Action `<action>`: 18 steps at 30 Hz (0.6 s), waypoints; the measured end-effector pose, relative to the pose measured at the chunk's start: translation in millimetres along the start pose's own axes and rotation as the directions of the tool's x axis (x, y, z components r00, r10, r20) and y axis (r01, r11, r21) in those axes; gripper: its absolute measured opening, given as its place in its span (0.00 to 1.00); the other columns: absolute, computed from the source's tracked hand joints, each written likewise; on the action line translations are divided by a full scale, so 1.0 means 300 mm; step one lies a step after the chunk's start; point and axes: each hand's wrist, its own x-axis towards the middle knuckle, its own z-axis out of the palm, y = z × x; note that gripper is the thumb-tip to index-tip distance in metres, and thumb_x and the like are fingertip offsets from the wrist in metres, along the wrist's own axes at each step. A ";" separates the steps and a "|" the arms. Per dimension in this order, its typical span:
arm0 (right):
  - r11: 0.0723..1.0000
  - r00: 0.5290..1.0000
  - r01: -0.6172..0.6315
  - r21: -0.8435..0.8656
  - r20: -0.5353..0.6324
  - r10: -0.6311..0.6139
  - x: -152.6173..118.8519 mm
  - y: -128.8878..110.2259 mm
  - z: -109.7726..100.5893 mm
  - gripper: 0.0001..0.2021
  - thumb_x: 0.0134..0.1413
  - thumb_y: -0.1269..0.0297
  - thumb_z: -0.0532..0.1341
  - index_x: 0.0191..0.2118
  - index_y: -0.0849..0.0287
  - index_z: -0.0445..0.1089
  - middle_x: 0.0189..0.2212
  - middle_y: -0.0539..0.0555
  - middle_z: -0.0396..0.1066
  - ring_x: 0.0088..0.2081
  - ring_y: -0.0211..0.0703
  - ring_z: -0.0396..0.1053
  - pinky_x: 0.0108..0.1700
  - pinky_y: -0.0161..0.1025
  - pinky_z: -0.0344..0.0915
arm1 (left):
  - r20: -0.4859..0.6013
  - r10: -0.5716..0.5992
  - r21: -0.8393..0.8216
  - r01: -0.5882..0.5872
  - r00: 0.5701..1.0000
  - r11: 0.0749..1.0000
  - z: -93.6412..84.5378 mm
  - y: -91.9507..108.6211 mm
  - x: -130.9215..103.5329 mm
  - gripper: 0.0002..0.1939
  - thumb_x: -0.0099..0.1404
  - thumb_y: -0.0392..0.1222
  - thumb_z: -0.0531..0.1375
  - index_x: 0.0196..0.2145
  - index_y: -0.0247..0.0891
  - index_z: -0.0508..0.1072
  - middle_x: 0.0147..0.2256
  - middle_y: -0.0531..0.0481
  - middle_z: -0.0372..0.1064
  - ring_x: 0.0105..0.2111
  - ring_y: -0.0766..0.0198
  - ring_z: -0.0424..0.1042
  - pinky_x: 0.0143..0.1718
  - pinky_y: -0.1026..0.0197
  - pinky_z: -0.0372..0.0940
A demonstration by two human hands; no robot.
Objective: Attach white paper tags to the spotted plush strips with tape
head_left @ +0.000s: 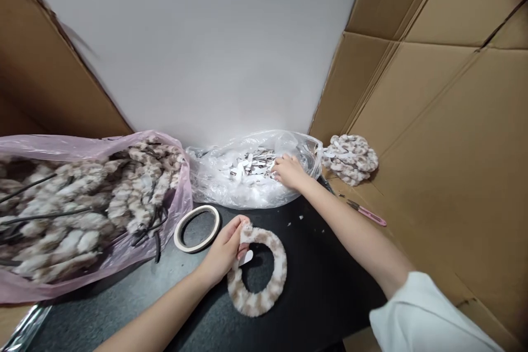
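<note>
Left of our left hand [226,247], a thin pink bag [185,176] keeps fluffy bundles [78,190] apparently within reach; nearer, a flat tape roll [193,248]. With these fingers we pinch the round plush ring [278,245] at its upper left, presumably to steady it. Beyond, a crinkled clear bag [210,181] exposes white slips [252,165] to our right hand [291,171]; whether it pinches any, we cannot tell.

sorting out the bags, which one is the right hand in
The clear bag holding small white strips; the right hand is at those strips. The pink bag, further left, holds fluffy pieces.
</note>
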 end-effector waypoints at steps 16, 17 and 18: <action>0.989 0.982 0.019 -0.143 0.191 0.009 0.111 -0.046 0.047 0.15 0.62 0.61 0.58 0.52 0.61 0.66 0.51 0.58 0.67 0.48 0.48 0.69 0.49 0.51 0.68 | 0.018 0.067 -0.076 -0.065 0.998 0.995 -0.003 -0.001 0.008 0.24 0.55 0.62 0.61 0.31 0.39 0.59 0.19 0.64 0.46 0.17 0.76 0.43 0.17 0.72 0.43; 0.989 0.978 0.015 -0.146 0.209 0.016 0.119 -0.045 0.044 0.17 0.62 0.60 0.59 0.53 0.60 0.65 0.51 0.58 0.67 0.47 0.47 0.69 0.47 0.50 0.69 | 0.017 0.069 -0.075 -0.068 0.997 0.995 -0.003 -0.002 0.007 0.24 0.55 0.62 0.61 0.31 0.39 0.59 0.19 0.64 0.46 0.17 0.76 0.43 0.17 0.72 0.43; 0.989 0.974 0.012 -0.146 0.227 0.022 0.127 -0.045 0.040 0.17 0.62 0.60 0.59 0.53 0.60 0.65 0.51 0.58 0.67 0.47 0.46 0.70 0.47 0.49 0.70 | 0.018 0.072 -0.074 -0.070 0.997 0.995 -0.003 -0.003 0.007 0.24 0.56 0.62 0.61 0.31 0.39 0.59 0.19 0.64 0.46 0.17 0.75 0.43 0.17 0.72 0.43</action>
